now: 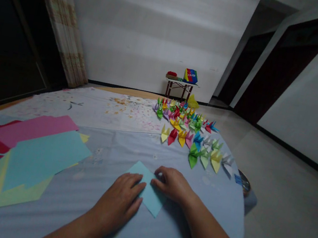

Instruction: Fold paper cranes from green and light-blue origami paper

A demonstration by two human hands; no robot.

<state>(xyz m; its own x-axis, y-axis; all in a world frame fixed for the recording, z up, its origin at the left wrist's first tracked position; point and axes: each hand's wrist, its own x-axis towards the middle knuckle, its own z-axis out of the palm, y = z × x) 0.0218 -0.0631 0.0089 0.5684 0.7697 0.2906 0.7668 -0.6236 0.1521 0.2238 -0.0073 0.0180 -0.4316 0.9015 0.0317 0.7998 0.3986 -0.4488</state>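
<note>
A light blue sheet of origami paper (149, 197) lies on the tablecloth in front of me, one corner pointing away and another toward me. My left hand (122, 196) rests over its left side, fingers spread and lying flat. On the right edge, my right hand (173, 184) is curled, thumb and forefinger pinching the paper; the exact grip is partly hidden. Beyond my right hand stand folded paper cranes (194, 156) in several colours, in rows reaching toward the table's far edge. The nearest are green, pale green, yellow and white.
Overlapping paper sheets (47, 157) in blue, pink, red and yellow lie at the left. A pale flowered tablecloth (94, 206) covers the round table. A stool (251, 199) with a shiny round object stands beyond the right edge. A small table (183, 83) by the wall bears a colourful box (191, 76).
</note>
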